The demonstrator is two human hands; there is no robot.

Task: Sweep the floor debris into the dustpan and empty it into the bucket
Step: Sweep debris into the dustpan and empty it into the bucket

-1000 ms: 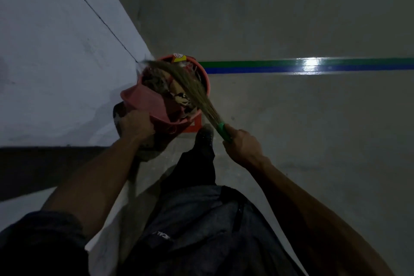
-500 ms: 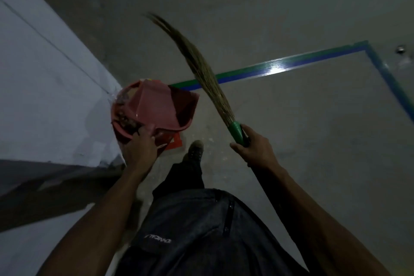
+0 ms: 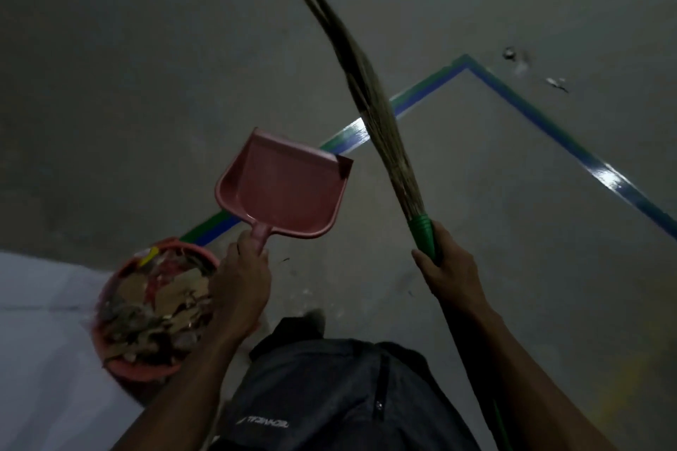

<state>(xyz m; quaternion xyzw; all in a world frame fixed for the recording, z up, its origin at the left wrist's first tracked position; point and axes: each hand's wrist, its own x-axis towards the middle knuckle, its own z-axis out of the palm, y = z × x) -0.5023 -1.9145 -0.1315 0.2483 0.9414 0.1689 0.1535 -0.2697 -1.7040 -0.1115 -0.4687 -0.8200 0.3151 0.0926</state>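
Note:
My left hand grips the handle of a pink dustpan, which is held up in the air with its scoop empty and facing me. My right hand grips the green handle of a straw broom, whose bristles point up and away to the left. An orange bucket stands on the floor at the lower left, heaped with dry leaves and scraps. The dustpan is above and to the right of the bucket. A few small bits of debris lie on the grey floor at the far right.
A green and blue tape line runs across the floor and turns a corner at upper right. A pale wall rises at the lower left beside the bucket. My leg in dark trousers and one shoe fill the bottom middle.
The dustpan was tipped over the bucket; my left hand has lifted it up and right, away from the bucket. The broom has come out of the dustpan and swung upright. The view turned right.

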